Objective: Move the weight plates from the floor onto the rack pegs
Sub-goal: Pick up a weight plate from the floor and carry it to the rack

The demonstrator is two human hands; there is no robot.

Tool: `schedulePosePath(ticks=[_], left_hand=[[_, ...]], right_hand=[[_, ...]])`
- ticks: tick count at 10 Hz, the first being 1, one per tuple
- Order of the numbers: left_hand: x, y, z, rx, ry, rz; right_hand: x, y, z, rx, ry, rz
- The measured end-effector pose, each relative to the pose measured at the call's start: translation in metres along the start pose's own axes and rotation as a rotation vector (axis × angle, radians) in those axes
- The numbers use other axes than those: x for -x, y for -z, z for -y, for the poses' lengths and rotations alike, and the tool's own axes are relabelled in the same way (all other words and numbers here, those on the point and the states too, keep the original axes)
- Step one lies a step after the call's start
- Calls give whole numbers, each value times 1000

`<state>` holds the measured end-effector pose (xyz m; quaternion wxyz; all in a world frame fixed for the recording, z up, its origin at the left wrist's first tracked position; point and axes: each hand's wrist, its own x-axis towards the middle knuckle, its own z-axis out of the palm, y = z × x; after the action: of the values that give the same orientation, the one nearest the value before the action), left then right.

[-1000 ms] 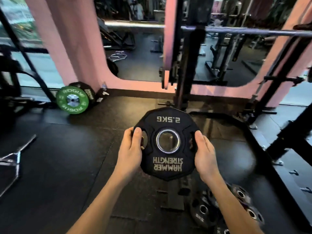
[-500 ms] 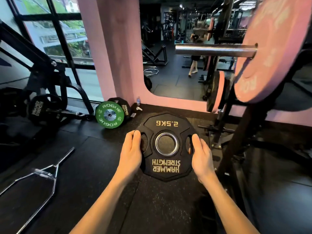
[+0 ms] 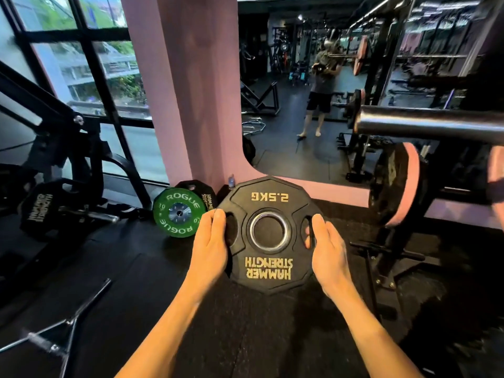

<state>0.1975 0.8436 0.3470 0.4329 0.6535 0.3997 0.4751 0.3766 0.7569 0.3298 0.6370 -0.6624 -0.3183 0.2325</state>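
Gym mirror now fills more of the view, black rubber floor (image 3: 81,268), left hand (image 3: 210,244) and right hand (image 3: 327,249) still gripping 2.5kg Hammer Strength plate (image 3: 268,264) by its side slots, green Rogue plate (image 3: 178,212) leaning on pink pillar (image 3: 185,91)

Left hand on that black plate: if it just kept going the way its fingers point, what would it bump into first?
The left hand grips the 2.5 kg plate, fingers pointing up and away. Straight on, it would probably meet the green plate leaning by the pink pillar, though depth is hard to judge.

Gym floor count: plates, hands, bars

One black 2.5 kg plate (image 3: 270,233) between two hands: left hand (image 3: 210,246), right hand (image 3: 328,252); one green Rogue plate (image 3: 178,212); two pink plates, near one (image 3: 403,186); one steel barbell sleeve (image 3: 425,128).
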Motion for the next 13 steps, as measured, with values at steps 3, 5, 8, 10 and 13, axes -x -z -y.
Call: schedulePosePath(ticks=[3,5,8,10,13], left_hand=[[-258,-25,64,85,-14,127],[-406,-55,85,64,-47,209],[-591,-129,124,165,-40,255],[-713,-189,128,239,-111,333],[-851,-321,116,504,-245,659]], right_hand=[[-213,-116,-10,-70,-5,-142],[-345,-166,-15,-23,-22,-224],[-522,-213,-21,-126,34,-333],[-627,-226,-6,-259,114,-311],[-746,-192,9,244,235,-671]])
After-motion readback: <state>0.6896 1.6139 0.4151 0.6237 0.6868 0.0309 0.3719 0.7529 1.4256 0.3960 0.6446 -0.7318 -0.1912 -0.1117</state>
